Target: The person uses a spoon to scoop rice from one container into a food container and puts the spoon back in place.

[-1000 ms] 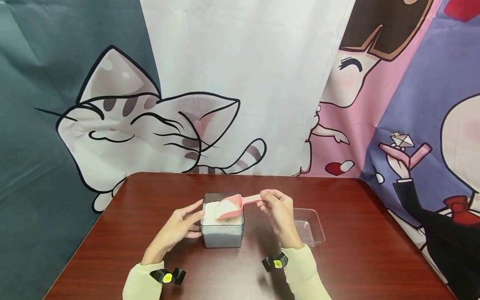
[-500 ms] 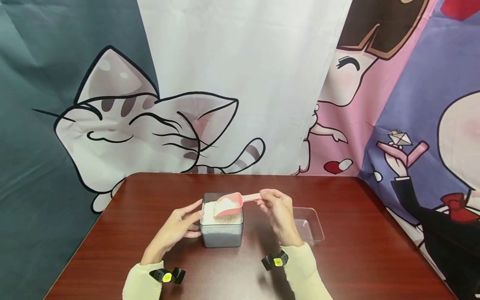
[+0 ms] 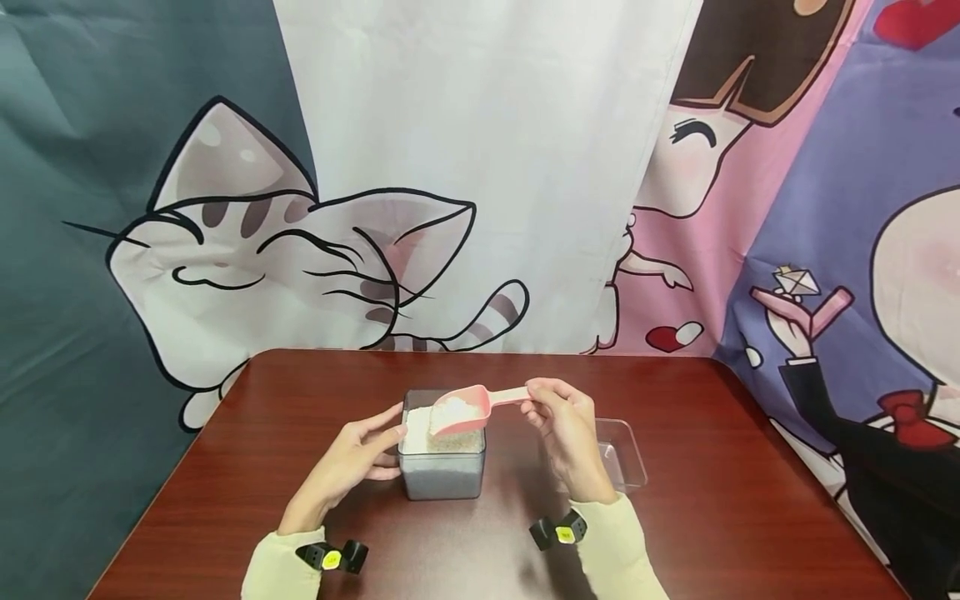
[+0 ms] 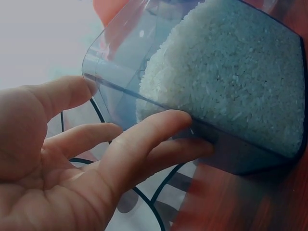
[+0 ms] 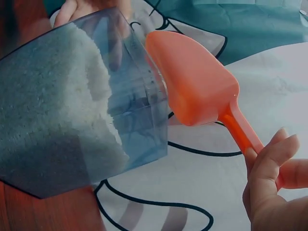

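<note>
A see-through grey-blue container (image 3: 442, 475) of white rice (image 4: 226, 72) stands on the table. My left hand (image 3: 341, 467) lies against the container's left side, its fingertips touching the wall near the rim with the fingers mostly straight. My right hand (image 3: 570, 433) pinches the handle of a pink scoop (image 3: 480, 410), which looks orange in the right wrist view. White rice lies in the scoop's bowl. In that right wrist view, the scoop (image 5: 197, 82) is up above the container's rim. The left wrist view catches just a small part of the scoop at its top edge.
A clear shallow plastic tray (image 3: 633, 467) sits on the brown table (image 3: 705, 467) to the right, partly behind my right hand and forearm. Behind the table hangs a cartoon-printed cloth (image 3: 480, 108).
The scoop, heaped with rice, has come up slightly out of the container and levelled. My right hand has shifted a little to the right. My left hand stays against the container.
</note>
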Motion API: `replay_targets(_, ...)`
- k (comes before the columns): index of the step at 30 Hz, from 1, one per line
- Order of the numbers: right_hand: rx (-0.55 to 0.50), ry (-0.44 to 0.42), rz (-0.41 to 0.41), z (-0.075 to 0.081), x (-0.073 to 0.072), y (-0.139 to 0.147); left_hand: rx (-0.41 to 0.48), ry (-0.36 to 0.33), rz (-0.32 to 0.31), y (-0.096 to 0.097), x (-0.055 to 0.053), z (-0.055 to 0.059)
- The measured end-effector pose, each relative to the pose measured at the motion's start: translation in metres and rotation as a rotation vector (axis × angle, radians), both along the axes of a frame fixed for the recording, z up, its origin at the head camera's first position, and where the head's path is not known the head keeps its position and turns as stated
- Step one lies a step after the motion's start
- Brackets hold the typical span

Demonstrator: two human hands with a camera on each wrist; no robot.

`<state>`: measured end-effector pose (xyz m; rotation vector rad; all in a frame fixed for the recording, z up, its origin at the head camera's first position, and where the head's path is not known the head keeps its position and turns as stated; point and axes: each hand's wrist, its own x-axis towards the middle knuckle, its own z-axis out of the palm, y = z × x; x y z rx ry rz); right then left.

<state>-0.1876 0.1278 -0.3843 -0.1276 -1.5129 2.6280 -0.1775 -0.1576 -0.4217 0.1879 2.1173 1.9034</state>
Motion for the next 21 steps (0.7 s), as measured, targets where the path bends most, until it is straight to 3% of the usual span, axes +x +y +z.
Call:
replay_targets(11,-0.022,0.01,0.003,0.001,0.005,0.031,-0.001,-0.009,0.009,-0.001,0.0,-0.003)
replay_targets(21,-0.047,0.001,-0.047,0.003,0.003,0.069,0.015,-0.004,0.001,-0.001,-0.002,-0.002)
